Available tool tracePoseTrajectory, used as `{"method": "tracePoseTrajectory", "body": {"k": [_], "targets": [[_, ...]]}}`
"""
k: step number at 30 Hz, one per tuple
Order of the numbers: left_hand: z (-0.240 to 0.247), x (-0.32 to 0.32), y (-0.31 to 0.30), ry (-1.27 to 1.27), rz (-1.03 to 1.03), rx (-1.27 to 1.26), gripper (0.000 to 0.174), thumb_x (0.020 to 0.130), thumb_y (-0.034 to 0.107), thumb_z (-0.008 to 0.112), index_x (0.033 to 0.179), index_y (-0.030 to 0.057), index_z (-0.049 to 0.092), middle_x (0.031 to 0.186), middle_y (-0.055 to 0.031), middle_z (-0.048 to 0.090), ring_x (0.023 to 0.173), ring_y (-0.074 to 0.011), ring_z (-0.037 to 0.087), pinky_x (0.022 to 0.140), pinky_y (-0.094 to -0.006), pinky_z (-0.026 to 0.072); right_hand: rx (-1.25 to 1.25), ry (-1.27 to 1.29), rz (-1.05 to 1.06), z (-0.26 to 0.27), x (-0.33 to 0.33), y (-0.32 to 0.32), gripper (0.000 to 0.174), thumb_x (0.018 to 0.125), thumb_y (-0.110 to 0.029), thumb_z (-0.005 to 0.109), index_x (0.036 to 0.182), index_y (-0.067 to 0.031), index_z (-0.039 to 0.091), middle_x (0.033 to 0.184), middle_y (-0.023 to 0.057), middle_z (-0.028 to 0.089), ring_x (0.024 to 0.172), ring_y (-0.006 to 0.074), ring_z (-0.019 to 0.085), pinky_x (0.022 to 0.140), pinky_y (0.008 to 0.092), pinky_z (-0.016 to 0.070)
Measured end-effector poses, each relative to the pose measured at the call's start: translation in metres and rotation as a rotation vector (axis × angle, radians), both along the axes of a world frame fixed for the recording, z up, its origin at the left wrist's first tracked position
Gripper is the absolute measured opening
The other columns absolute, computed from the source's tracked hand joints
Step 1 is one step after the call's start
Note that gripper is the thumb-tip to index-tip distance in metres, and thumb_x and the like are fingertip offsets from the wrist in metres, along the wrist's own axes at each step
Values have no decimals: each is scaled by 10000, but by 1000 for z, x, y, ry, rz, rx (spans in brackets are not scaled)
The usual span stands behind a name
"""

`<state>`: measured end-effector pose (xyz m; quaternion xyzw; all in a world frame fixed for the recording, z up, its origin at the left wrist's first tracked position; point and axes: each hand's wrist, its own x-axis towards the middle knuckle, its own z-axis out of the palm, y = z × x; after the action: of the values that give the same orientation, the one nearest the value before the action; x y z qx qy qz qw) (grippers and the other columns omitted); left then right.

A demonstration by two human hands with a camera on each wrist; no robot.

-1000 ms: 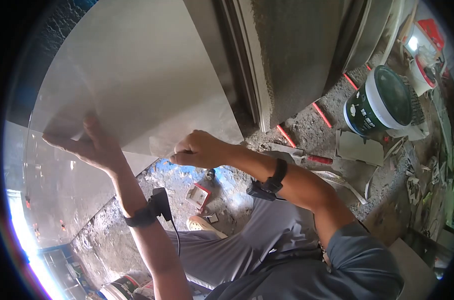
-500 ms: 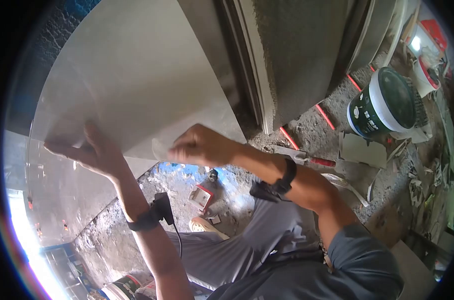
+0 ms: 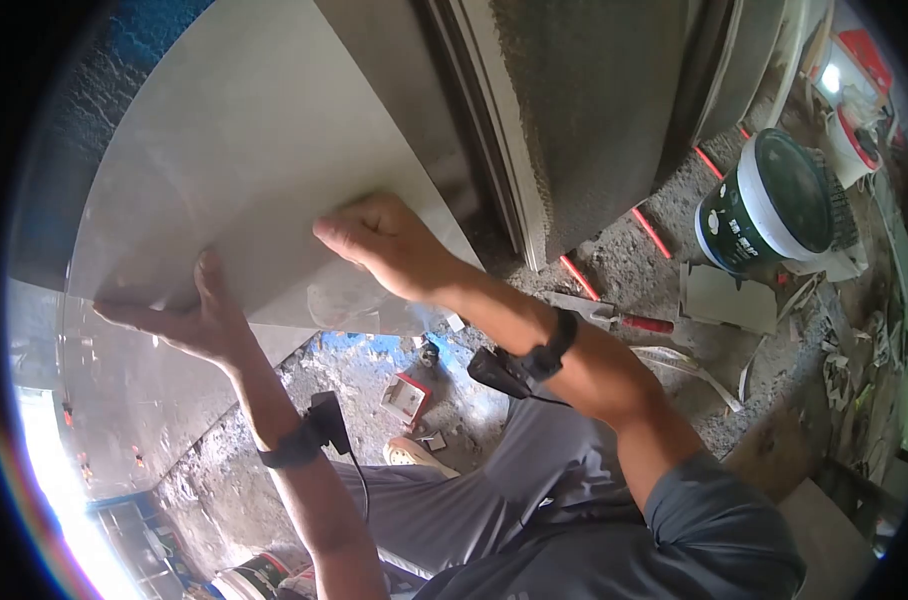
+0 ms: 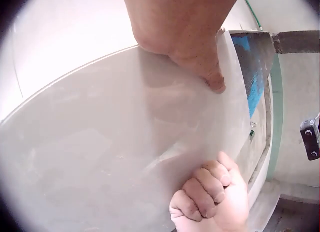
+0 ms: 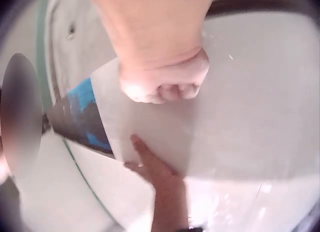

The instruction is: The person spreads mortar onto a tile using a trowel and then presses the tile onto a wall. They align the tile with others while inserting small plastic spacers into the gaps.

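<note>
A large, smooth grey tile [image 3: 244,140] fills the upper left of the head view. My left hand [image 3: 212,322] is spread at its near left edge, the thumb [image 4: 216,84] lying on the face and a finger stretched out to the left. My right hand [image 3: 384,245] is balled into a fist over the tile's face, near its right side, and holds nothing. In the right wrist view the curled fingers [image 5: 177,91] are right at the glossy surface. Reflections of the hands show on the tile.
Tall slabs with a rough edge [image 3: 524,130] stand right of the tile. A trowel with a red handle [image 3: 646,323], a dark green bucket [image 3: 759,205] and a red-edged box [image 3: 406,398] are on the rough floor. Several red strips lie by the slabs.
My right fist has moved up from the tile's near edge, further over its face, after a blurred motion. The left hand has stayed in nearly the same place.
</note>
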<state>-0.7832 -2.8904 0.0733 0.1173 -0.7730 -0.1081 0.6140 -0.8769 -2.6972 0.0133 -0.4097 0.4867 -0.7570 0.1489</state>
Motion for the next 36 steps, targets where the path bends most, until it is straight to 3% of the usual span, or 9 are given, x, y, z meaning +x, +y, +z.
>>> {"method": "tracePoseTrajectory", "body": {"k": [6, 8, 9, 14, 19, 24, 26, 28, 36], "targets": [[1, 0, 1, 10, 104, -82, 1196, 748, 563, 774, 1528, 27, 43, 1326, -190, 470, 1214, -321, 503, 960, -447, 491, -1, 70, 187, 11, 42, -6, 496, 977, -396, 549, 600, -80, 488, 539, -37, 375, 521, 84, 345, 480, 311, 301], [3, 0, 3, 20, 58, -90, 1166, 752, 527, 786, 1521, 21, 70, 1334, -187, 468, 1202, -321, 513, 960, -435, 492, -182, 57, -62, 14, 25, -19, 497, 979, -380, 555, 586, -92, 456, 541, -44, 362, 497, 76, 300, 464, 309, 270], [3, 1, 3, 15, 59, -91, 1166, 752, 527, 786, 1521, 21, 70, 1334, -187, 468, 1202, -321, 513, 960, -435, 492, -80, -55, 231, 16, 4, -7, 491, 985, -371, 547, 584, -111, 435, 535, -48, 349, 483, 70, 276, 449, 300, 245], [9, 3, 18, 10, -65, 153, 1261, 689, 487, 841, 1537, 41, 21, 1488, -258, 318, 1350, -362, 399, 1058, -483, 424, 36, 126, 278, 28, 24, 11, 449, 972, -323, 541, 581, -133, 426, 502, -47, 326, 450, 76, 311, 422, 300, 260], [4, 11, -4, -9, 7, 50, 1286, 653, 380, 885, 1543, 52, 17, 1531, -230, 263, 1395, -337, 333, 1109, -468, 349, -126, 1087, -63, 61, 46, 21, 346, 808, -230, 679, 571, -123, 451, 523, -12, 415, 421, 136, 458, 400, 309, 370], [7, 3, 8, 57, -112, 28, 1236, 742, 477, 812, 1535, 16, -16, 1573, -240, 130, 1433, -318, 233, 1152, -434, 269, -327, 1374, 129, 23, 47, 2, 265, 734, -224, 649, 566, -92, 491, 474, 21, 478, 386, 203, 508, 380, 340, 426], [7, -1, 10, 86, -98, 38, 1246, 732, 516, 806, 1532, 7, -3, 1567, -245, 143, 1433, -324, 234, 1151, -433, 272, -269, 1373, 453, 6, 15, -14, 237, 719, -192, 638, 560, -91, 494, 486, 17, 514, 408, 200, 539, 381, 356, 431], [2, 3, 8, 92, -93, 63, 1258, 723, 555, 799, 1529, -3, 10, 1560, -250, 156, 1432, -330, 234, 1150, -433, 275, -100, 1790, 283, 23, -32, -24, 211, 660, -185, 648, 566, -105, 477, 501, -16, 480, 464, 167, 545, 437, 319, 456], [9, 11, -10, -19, 21, -159, 1267, 699, 547, 816, 1528, 4, 26, 1516, -242, 244, 1387, -343, 323, 1114, -458, 350, -19, 1688, 367, 38, -28, -26, 232, 685, -185, 634, 546, -102, 467, 489, 17, 533, 463, 185, 593, 432, 339, 487]]}}
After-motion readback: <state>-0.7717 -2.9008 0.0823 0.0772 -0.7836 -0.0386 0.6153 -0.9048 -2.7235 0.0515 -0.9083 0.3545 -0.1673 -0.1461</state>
